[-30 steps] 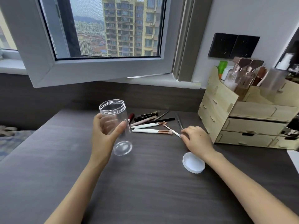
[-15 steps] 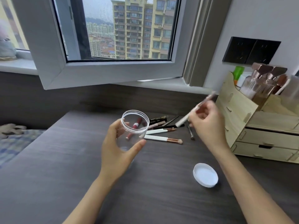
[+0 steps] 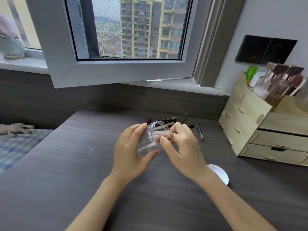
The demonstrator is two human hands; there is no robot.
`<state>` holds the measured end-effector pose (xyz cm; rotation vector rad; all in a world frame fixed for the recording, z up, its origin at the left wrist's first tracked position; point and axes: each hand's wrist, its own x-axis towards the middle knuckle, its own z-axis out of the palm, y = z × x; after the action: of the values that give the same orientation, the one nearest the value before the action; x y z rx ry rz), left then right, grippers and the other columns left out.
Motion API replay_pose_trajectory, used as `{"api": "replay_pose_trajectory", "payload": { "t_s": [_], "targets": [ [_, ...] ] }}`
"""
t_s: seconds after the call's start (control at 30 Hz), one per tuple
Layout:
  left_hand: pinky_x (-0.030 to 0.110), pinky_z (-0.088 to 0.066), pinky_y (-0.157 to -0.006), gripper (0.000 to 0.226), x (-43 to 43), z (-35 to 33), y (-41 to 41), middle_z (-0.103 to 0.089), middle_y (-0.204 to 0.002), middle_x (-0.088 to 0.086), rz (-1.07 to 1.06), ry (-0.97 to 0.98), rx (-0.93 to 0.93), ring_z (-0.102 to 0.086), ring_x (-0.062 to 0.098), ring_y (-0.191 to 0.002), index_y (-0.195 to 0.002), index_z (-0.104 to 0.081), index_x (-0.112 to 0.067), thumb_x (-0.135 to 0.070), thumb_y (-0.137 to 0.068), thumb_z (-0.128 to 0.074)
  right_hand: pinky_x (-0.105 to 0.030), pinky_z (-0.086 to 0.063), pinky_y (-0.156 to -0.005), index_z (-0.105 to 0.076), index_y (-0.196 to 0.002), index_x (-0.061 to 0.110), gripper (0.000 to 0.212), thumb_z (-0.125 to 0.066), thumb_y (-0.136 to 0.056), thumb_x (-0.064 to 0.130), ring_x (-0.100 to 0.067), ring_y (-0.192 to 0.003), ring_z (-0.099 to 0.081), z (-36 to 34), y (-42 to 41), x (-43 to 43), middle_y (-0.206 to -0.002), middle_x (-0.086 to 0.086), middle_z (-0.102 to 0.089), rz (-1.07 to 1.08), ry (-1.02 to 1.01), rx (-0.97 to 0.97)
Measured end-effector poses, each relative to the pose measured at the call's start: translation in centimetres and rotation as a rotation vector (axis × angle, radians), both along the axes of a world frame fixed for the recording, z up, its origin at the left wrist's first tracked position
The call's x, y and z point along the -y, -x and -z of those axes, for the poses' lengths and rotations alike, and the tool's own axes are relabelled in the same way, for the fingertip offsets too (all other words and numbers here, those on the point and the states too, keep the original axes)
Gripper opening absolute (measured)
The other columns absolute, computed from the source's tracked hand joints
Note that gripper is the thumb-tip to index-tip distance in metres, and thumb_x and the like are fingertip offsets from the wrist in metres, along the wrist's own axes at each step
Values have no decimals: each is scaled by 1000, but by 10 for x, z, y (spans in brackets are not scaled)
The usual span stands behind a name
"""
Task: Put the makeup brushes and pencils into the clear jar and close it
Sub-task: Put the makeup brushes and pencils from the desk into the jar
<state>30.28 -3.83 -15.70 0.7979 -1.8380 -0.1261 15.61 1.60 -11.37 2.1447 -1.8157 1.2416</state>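
Gripped tilted clear jar [image 3: 150, 142] in left hand [image 3: 131, 152]; pinched brush [image 3: 146, 147] with right hand [image 3: 181, 150] at mouth; risked slipping out.

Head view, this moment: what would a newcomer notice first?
The two hands meeting mid-desk: the left hand holds the clear jar tilted with its mouth toward the right hand, which is at the rim feeding in a white-handled brush. Behind them more brushes and pencils lie loose on the desk, and the white lid sits near the right wrist. The open window fills the top.
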Motion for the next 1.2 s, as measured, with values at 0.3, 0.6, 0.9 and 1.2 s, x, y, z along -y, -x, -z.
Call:
{"api": "replay_pose_trajectory", "payload": {
  "t_s": [0.3,0.6,0.9,1.2],
  "targets": [
    [2,-27,-94,71,3,0,-3,-50,-115,-8,-52,-56,-43,-49,11,-107,-122,-51,-9,-36,-62,-78,-28,-43,-67,-69,-85,9,26,-51,-91,26,-24,-83,-64,15,85,39,-82,-2,-70,417,-76,338],
    [3,-31,-89,69,9,2,-9,-54,-114,-11,-69,-167,-221,-48,-3,-102,-121,-50,-20,-27,-61,-84,-33,-48,-82,-59,-111,4,33,-55,-90,30,-34,-111,-58,38,131,99,-120,-17,-62,730,-668,-53],
    [6,-34,-89,68,11,2,-10,-55,-113,-13,-58,-183,-239,-49,-1,-103,-121,-50,-20,-42,-62,-77,-15,-38,-33,-53,-69,3,15,-48,-83,2,-9,-30,-50,-4,118,68,-56,-13,-57,312,-346,1019],
    [9,-37,-92,71,3,3,-9,-52,-118,-18,-34,-138,-174,-50,-3,-107,-123,-48,-22,-42,-61,-78,-18,-50,-58,-65,-73,13,9,-68,-79,8,-6,-63,-64,-51,0,-4,-67,4,-68,-285,-53,702]
  ]
}}
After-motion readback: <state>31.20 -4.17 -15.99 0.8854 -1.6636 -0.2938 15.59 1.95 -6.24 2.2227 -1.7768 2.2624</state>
